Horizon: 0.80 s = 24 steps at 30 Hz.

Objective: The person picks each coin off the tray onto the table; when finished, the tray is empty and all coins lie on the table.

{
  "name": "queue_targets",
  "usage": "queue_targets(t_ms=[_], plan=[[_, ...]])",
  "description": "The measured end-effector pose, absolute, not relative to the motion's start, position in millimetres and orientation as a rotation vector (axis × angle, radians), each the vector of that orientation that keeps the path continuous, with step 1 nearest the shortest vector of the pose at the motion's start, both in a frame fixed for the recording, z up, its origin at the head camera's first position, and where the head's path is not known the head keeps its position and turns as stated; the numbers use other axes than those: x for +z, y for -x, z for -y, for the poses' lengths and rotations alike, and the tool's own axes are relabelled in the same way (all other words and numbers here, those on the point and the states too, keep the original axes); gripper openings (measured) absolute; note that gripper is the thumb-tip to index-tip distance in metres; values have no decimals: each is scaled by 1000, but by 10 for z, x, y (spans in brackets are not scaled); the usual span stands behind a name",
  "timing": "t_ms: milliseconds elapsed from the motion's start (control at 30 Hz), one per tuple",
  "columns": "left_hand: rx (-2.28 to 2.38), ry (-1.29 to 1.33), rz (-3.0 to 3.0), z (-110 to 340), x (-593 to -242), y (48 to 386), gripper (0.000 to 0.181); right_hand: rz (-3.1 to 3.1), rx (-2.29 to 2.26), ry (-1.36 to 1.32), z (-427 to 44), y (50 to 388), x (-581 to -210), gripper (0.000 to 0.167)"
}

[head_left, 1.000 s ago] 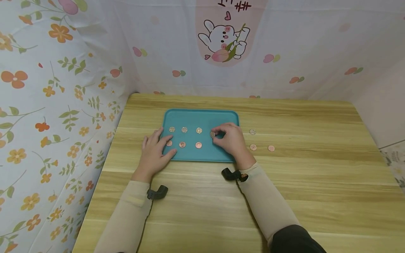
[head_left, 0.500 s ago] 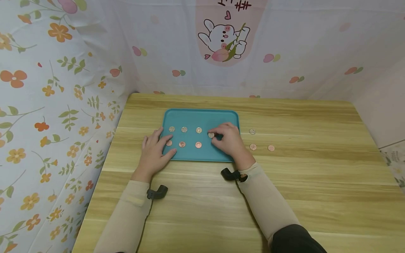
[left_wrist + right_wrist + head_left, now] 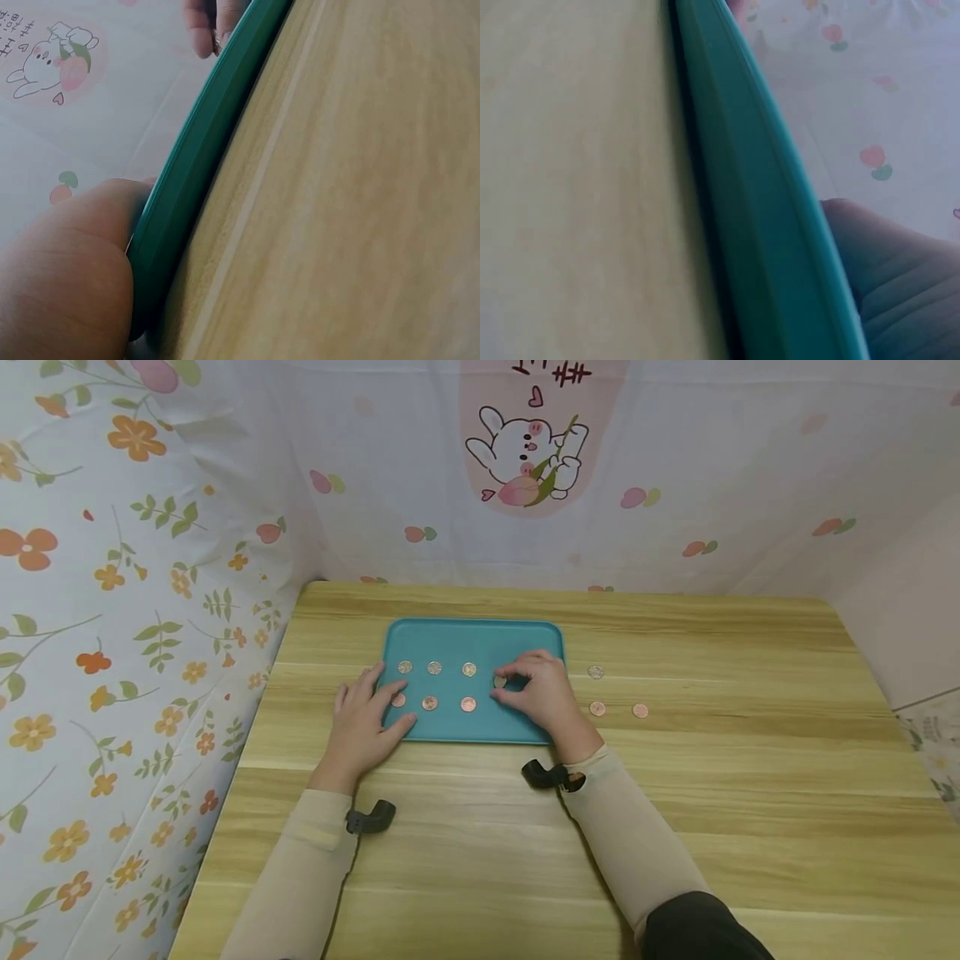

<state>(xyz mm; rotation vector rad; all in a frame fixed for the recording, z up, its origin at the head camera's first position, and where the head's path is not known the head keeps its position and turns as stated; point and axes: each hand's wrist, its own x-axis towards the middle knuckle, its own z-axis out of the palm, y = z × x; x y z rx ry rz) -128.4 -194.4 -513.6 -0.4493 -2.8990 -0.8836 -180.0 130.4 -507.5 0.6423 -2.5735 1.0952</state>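
Coin (image 3: 499, 682), its face indistinct, pinched between the right hand's (image 3: 543, 691) thumb and finger at the right of the tray (image 3: 476, 639); contact beneath cannot be told. Left hand (image 3: 362, 720), fingers spread, at the left rim, partly hides the near-left coin (image 3: 400, 700).
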Motion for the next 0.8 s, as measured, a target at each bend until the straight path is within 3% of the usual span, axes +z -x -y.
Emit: queue_targets(t_ms=[300,800], plan=[[-883,452,2899,1944,-5128,1282,62,2450,1036,-636,-1474,1737,-5068,25],[-890,457,2876,1934,-5130,1285,61,2404,952,-470,-2234,1680,-5094,21]])
